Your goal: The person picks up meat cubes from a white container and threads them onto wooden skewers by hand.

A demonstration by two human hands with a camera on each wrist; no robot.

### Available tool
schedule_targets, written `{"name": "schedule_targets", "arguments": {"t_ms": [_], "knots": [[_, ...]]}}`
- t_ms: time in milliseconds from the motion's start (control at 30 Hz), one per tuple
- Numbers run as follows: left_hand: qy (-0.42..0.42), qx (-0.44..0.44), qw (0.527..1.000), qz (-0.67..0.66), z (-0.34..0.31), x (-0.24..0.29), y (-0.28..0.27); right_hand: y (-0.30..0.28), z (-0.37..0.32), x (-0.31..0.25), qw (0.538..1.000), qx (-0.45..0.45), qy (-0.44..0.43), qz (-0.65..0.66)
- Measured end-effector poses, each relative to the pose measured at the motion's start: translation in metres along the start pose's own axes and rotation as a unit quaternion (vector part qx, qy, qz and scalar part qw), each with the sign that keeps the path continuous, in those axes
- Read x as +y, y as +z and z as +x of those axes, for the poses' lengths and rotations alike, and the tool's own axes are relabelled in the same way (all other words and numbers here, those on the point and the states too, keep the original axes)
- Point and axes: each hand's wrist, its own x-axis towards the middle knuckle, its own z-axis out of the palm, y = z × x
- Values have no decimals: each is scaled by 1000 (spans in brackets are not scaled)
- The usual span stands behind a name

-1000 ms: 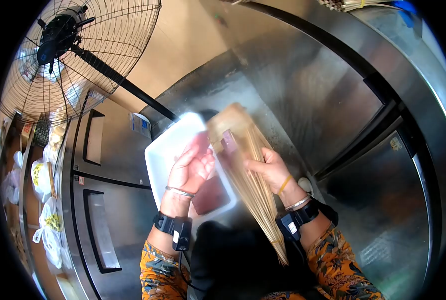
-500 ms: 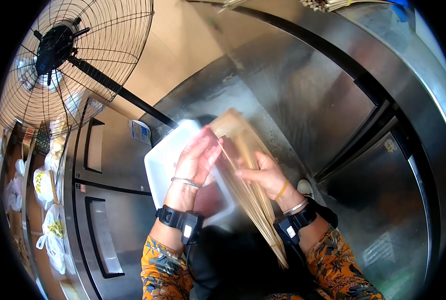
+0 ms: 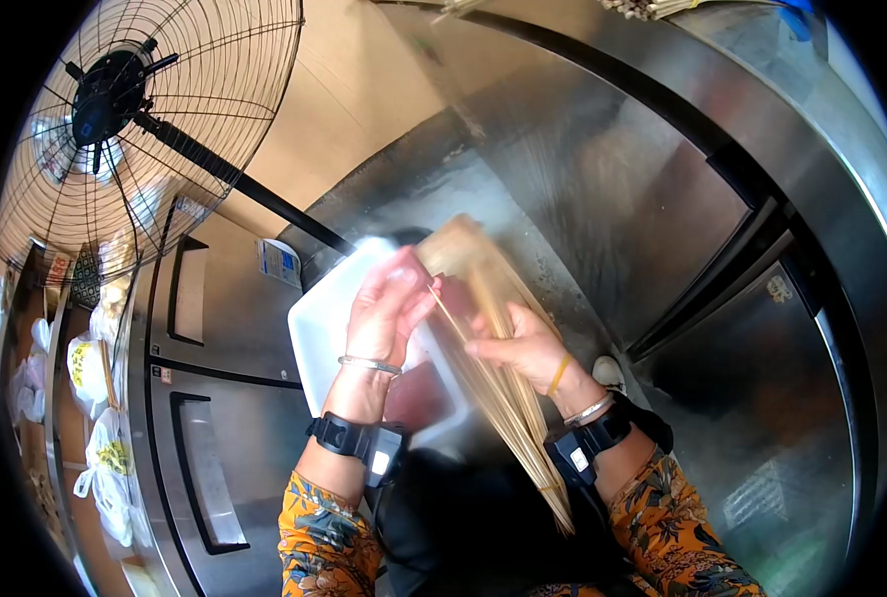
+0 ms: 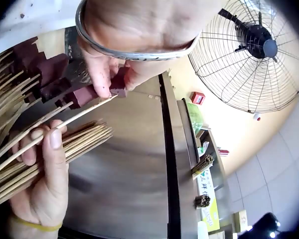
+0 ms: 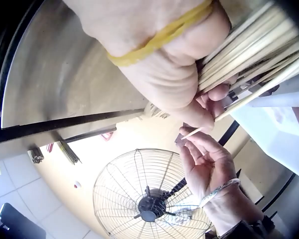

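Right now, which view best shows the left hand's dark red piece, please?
Left wrist: the dark red piece looks close and sharp in the left hand. Head blurs it; right wrist shows a small part.

Bright, uneven indoor light bleaches the white plastic tub (image 3: 324, 333) and leaves cloudy glare on the stainless-steel door (image 3: 642, 169), while a hazy blur softens the upper ends of the bamboo skewers (image 3: 515, 423) in the head view, whose wide lens bows straight edges and blackens the corners.

Kitchen, from the steel cabinets (image 3: 274, 448)
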Motion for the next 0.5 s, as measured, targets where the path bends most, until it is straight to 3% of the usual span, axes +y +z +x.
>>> {"name": "schedule_targets", "arguments": {"t_ms": [233, 500], "knots": [[59, 9, 991, 116, -6, -3, 4, -1, 5, 7, 1000, 9, -12, -12], [101, 8, 983, 155, -13, -10, 11, 0, 7, 8, 1000, 18, -21, -10]]}}
